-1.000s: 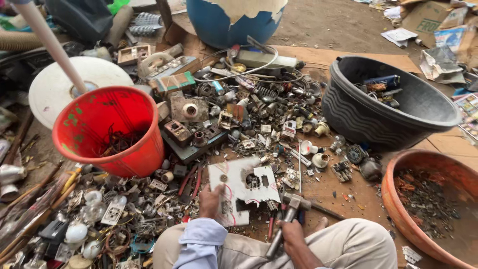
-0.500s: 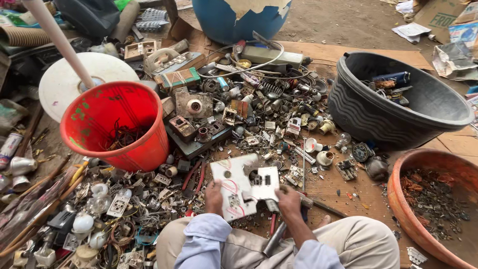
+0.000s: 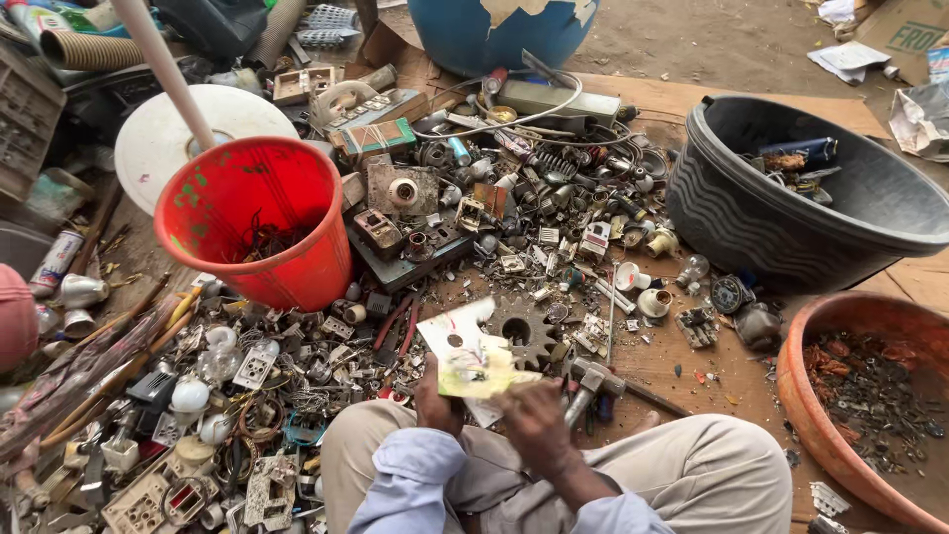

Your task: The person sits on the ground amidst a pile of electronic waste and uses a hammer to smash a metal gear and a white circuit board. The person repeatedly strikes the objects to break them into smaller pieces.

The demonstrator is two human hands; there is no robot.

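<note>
Both hands grip a flat white plastic piece over a floor strewn with scrap.

The left hand [image 3: 438,403] closes on the lower edge of the white plastic piece [image 3: 473,356], and the right hand [image 3: 534,420] pinches its right corner — fingers curled, not spread. A hammer [image 3: 589,383] lies just at 3 o'clock of the piece, and a dark gear [image 3: 524,331] sits behind it at 1 o'clock. The red bucket [image 3: 259,222] stands at 10 o'clock, the black tub [image 3: 791,227] at 2 o'clock, and the orange basin [image 3: 860,415] at 3 o'clock — well apart.

White plate [image 3: 473,358] between 2 hands
</note>
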